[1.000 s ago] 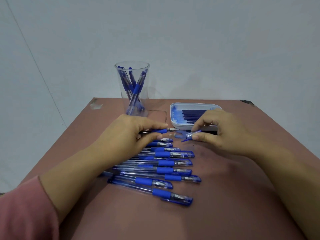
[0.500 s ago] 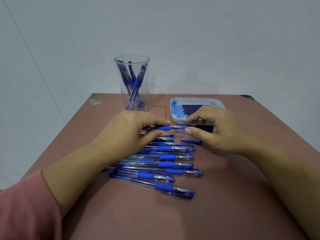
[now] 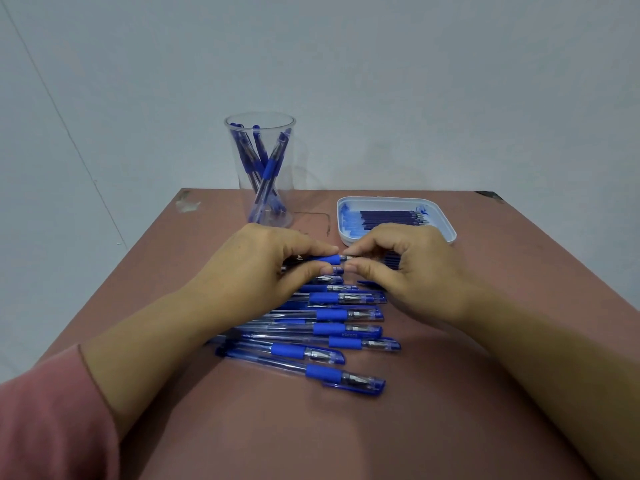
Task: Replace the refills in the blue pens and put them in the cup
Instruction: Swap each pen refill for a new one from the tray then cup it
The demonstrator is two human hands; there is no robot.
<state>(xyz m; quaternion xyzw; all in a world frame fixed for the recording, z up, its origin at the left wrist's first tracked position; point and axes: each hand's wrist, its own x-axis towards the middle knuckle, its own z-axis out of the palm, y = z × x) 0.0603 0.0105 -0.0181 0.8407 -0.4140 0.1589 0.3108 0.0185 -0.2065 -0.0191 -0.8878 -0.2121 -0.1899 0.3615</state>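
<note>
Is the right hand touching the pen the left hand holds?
Touching. Head view: the right hand pinches the tip of the pen that the left hand grips.

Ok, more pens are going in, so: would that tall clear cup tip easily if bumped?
Probably: the cup is tall with a narrower base, and its pens lean toward the rim, raising the weight. It looks like thin plastic, so likely light and easily slid.

We see a reddish-brown table (image 3: 346, 438) with chipped far corners (image 3: 187, 202), set against a pale grey-blue wall (image 3: 433, 81); a thin diagonal line (image 3: 62, 119) crosses its left side.
</note>
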